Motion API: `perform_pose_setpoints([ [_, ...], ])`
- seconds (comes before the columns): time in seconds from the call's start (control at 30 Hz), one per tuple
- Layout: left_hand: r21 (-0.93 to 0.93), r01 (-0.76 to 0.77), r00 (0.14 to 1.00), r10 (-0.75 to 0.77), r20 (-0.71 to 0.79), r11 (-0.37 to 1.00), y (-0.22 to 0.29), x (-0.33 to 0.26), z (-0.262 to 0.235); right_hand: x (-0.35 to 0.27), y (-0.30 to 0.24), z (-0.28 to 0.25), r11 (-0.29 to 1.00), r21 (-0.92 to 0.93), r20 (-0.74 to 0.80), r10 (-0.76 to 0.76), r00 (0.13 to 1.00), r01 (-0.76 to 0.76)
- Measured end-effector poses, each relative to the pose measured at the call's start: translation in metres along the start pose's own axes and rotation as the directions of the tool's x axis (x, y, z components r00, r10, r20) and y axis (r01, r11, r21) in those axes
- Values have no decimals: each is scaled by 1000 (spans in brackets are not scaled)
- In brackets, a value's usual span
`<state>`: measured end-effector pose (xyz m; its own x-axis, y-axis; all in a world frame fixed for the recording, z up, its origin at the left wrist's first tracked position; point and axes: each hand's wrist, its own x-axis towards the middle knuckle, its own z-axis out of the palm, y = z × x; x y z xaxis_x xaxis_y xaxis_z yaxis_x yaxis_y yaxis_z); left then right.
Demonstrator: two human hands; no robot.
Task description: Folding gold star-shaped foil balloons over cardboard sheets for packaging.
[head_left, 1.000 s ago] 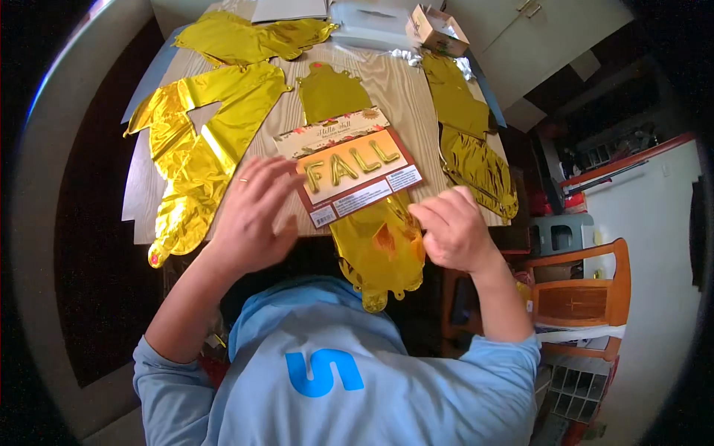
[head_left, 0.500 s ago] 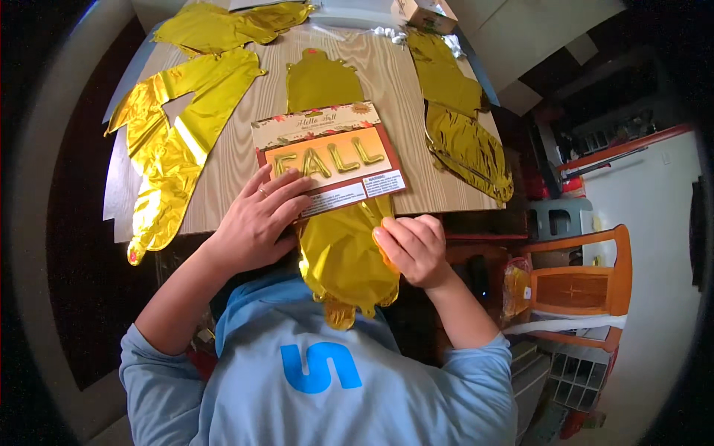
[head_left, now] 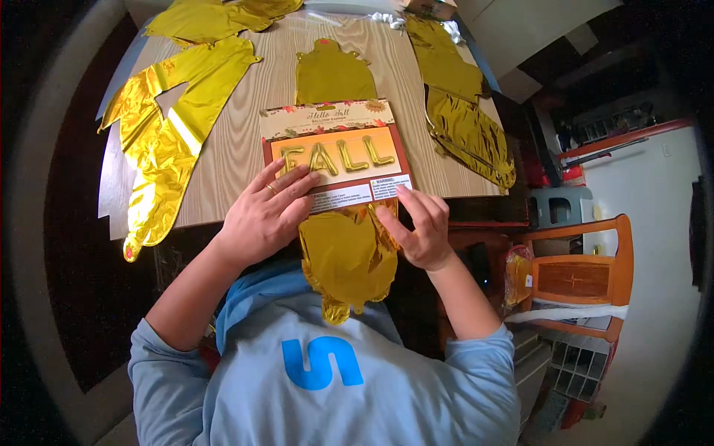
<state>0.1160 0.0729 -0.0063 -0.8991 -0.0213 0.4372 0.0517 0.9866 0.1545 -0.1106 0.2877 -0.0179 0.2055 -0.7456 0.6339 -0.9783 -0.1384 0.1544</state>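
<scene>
A flat printed package card point(head_left: 338, 182) with an orange panel and gold balloon letters pictured on it lies near the table's front edge. Under it is a deflated gold foil balloon point(head_left: 349, 256); its far part shows beyond the card, and its near end hangs over the edge toward my shirt. My left hand point(head_left: 271, 215) lies with fingers stretched over the card's lower left side. At the card's lower right corner, my right hand point(head_left: 420, 227) touches down with its fingers, the thumb apart from them over the gold foil.
Other flat gold foil balloons lie on the wooden table point(head_left: 245, 126): a crumpled one point(head_left: 190, 119) at left, one point(head_left: 216, 21) at the far left, and more gold foil point(head_left: 465, 111) along the right. A wooden chair point(head_left: 573, 279) and a grey stool point(head_left: 558, 207) stand at right.
My right hand has moved up from the hanging foil to the card's corner, its pinch loosened. The card now lies slightly farther right and straighter. My left hand stays on it.
</scene>
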Motion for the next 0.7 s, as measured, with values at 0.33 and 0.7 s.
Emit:
perform_pose_setpoints([
  [0.33,-198,102,992,-116,-59,975,-1,9,-5,22,14,5,835,472,60,289,955,-282],
  [0.7,-349,278,956,-295,4,895,4,13,-10,34,-36,-8,986,86,-91,152,984,-144],
])
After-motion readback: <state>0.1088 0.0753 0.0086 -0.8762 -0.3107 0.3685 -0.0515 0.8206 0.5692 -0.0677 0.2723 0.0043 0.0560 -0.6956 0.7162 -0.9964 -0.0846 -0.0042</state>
